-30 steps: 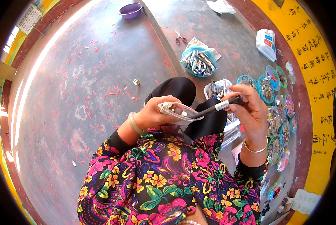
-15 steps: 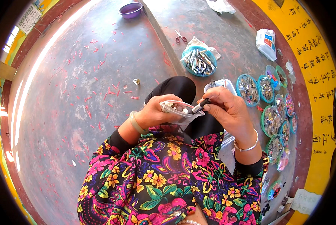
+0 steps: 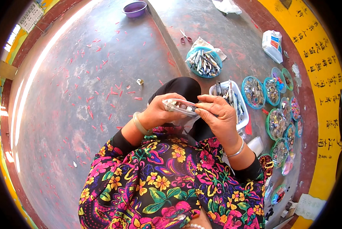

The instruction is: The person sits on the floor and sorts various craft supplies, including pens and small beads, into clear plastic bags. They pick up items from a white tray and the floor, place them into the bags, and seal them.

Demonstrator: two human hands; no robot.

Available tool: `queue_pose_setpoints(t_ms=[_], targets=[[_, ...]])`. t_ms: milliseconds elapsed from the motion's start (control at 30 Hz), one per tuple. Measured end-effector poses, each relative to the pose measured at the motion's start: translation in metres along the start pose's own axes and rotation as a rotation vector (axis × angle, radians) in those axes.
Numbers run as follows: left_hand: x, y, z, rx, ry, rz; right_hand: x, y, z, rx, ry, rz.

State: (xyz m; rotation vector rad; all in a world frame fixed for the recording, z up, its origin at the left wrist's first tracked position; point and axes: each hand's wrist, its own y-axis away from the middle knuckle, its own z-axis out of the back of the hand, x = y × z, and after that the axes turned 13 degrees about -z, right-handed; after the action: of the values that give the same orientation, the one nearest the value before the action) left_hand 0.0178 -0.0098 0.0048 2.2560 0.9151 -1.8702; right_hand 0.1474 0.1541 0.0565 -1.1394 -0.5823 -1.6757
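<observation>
My left hand (image 3: 161, 108) is wrapped round a clear plastic bag (image 3: 177, 106) above my lap. Inside the bag's mouth show several round ends of pen-like things, white and dark, their lengths hidden. At the bag's right corner my right hand (image 3: 218, 116) is closed, thumb and fingers pinching the rim. Beyond my right hand stands a white plastic tub (image 3: 246, 104) full of pens or markers (image 3: 232, 93). Farther off, a blue basket (image 3: 218, 57) heaped with more pens (image 3: 203, 62) sits partly on a pale cloth (image 3: 213, 46).
Scissors (image 3: 185, 37) lie near the pen basket. Several round blue and green baskets of small parts (image 3: 253, 92) line the right side by the yellow wall. A purple basin (image 3: 134, 9) stands far off, and red scraps (image 3: 90, 112) litter the floor to the left.
The black marker that my right hand held at the bag's mouth no longer shows in its fingers. That hand has moved left onto the bag's rim, uncovering the tub of pens.
</observation>
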Motion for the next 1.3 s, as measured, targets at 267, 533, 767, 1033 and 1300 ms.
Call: queue_pose_setpoints(t_ms=[267,533,767,1033,1300], targets=[[0.006,0.003,0.006,-0.007,0.02,0.056,-0.009,0.003,-0.004,-0.059,-0.227,-0.12],[0.004,0.004,0.006,-0.012,0.038,0.068,-0.022,0.007,0.004,0.083,-0.249,-0.209],[0.008,0.003,0.009,-0.026,0.093,0.046,-0.018,0.011,-0.004,0.099,-0.409,-0.262],[0.005,0.005,0.01,-0.02,0.161,0.04,-0.017,0.014,-0.008,0.102,-0.521,-0.308],[-0.001,0.002,0.002,-0.085,-0.09,0.093,-0.022,0.019,0.005,0.14,-0.501,-0.301]])
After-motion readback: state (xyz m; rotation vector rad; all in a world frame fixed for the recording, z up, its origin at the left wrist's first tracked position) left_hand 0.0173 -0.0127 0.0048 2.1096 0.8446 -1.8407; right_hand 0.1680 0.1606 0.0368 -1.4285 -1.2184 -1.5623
